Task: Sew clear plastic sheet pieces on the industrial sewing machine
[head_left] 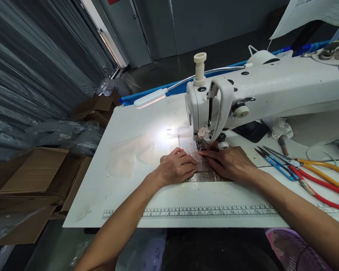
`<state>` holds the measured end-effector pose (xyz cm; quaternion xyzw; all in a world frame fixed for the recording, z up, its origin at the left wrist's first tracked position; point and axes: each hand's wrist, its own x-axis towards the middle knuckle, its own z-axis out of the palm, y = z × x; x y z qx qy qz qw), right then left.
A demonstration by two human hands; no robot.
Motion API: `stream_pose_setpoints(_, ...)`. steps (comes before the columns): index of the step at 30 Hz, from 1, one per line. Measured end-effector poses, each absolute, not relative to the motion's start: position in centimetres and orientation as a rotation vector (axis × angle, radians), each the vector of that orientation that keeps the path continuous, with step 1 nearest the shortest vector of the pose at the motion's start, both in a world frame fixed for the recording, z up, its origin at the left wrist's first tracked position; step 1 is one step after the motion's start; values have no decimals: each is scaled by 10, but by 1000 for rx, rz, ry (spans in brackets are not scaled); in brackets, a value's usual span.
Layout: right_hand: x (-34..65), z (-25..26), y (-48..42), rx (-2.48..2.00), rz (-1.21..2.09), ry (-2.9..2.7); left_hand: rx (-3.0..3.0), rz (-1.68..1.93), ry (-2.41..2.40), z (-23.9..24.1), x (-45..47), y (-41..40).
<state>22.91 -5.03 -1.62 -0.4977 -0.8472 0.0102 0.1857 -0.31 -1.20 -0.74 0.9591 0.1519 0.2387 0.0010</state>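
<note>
A white sewing machine (pixel 265 94) stands on a white table (pixel 130 124). Under its presser foot (pixel 201 145) lies a small clear piece with pink marks (pixel 190 146). My left hand (pixel 176 165) rests flat on this piece, fingers stretched out toward the needle. My right hand (pixel 228 162) lies just right of it, fingertips pressing the same piece beside the foot. Both hands nearly touch each other over a grey metal plate (pixel 206 176).
Blue thread snips (pixel 274 162) and red and yellow scissors (pixel 319 184) lie at the right. A gooseneck lamp (pixel 151 98) lights the table. A printed ruler (pixel 209 212) runs along the front edge. Cardboard boxes (pixel 39 180) and plastic bags sit on the floor at left.
</note>
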Motion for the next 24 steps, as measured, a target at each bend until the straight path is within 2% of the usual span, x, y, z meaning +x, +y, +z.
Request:
stream_pose_setpoints(9,230,-11,-52,-1206,45,-2477,2983,431,326,16,0,-6)
stream_pose_setpoints(16,226,-17,-53,-1228,43,-2481,2943,470,399,7,0,-6)
stream_pose_setpoints(24,222,-16,-53,-1330,-133,-2505,3054,383,502,8,1,-13)
